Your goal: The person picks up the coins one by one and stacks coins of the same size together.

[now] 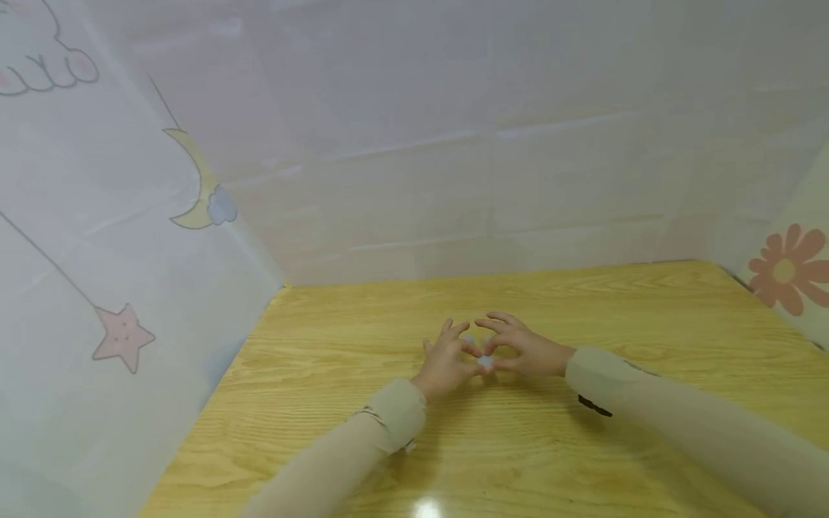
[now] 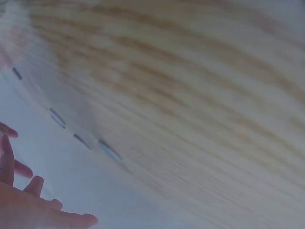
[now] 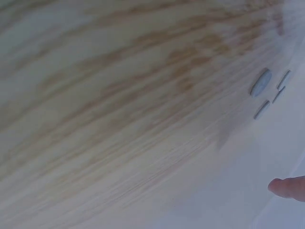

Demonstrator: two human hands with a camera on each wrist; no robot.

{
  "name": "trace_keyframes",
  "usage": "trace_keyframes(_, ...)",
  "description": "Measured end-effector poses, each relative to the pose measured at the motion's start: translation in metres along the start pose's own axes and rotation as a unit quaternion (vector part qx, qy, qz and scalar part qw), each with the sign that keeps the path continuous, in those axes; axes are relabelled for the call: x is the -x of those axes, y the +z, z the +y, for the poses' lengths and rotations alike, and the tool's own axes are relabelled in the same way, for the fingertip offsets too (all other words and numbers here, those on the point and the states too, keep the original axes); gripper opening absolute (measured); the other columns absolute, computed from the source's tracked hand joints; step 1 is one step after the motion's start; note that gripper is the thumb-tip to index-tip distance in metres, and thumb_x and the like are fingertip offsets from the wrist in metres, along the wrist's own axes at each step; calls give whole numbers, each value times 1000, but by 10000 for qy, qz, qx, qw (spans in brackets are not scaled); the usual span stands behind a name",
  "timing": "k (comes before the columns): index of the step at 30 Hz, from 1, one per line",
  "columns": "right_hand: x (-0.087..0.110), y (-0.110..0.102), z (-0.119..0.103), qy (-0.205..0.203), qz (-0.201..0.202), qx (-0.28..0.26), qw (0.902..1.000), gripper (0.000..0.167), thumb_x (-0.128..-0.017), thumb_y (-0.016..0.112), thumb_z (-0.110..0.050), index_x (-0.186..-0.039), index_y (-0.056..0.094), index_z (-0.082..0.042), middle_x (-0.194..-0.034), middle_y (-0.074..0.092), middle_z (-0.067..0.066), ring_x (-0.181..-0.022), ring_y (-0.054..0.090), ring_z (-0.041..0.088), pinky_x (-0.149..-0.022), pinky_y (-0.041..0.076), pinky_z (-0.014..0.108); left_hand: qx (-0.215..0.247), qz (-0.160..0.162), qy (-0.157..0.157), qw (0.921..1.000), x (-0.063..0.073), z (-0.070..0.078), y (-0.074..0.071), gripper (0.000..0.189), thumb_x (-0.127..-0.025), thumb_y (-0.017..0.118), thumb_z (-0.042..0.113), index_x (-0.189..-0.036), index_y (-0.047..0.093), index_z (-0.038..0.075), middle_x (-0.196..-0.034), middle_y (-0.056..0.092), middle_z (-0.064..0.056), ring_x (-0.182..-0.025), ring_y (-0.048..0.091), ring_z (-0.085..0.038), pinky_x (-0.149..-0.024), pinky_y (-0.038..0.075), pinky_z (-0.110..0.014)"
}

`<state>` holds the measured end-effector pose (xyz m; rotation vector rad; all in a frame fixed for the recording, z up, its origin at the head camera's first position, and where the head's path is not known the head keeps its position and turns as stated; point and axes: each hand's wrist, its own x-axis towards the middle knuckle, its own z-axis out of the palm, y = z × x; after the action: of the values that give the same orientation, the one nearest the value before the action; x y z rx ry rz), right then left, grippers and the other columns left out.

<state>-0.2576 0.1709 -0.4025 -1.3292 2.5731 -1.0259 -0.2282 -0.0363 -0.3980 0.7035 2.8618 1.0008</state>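
Pale walls [image 1: 421, 144] are enclosing a wood table [image 1: 324, 446], whose near edge is running out of frame; they are bearing one moon [image 1: 202, 180], one star [image 1: 123, 337], one flower [image 1: 784, 270] that the right edge is clipping, and one drawing [image 1: 42, 54] being cut off at upper left. Two sleeves [image 1: 680, 417] are also leaving the frame. Four grey pieces [image 2: 110, 150] are lying on the table in each wrist view, but from the head they are blurring into pale spots between the hands, too small to count surely. Both the left hand [image 1: 447, 363] and the right hand [image 1: 527, 352] are bending thumb and forefinger toward these pieces, other fingers spreading; whether either is gripping one, I cannot tell. Only one fingertip is showing in the right wrist view.
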Motion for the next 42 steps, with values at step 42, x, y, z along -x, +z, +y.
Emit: trace_keyframes(42,66,-11,2,-142,878,-122,9960,14,-87,71,-11,-99,67,-18,-153,34,1,-140,15,42,-92,21,80,16,-81,319,9995,-8,43,34,32,-78,78,30,-100,74,6,-150,39,-14,-142,20,-43,-95,12,-81)
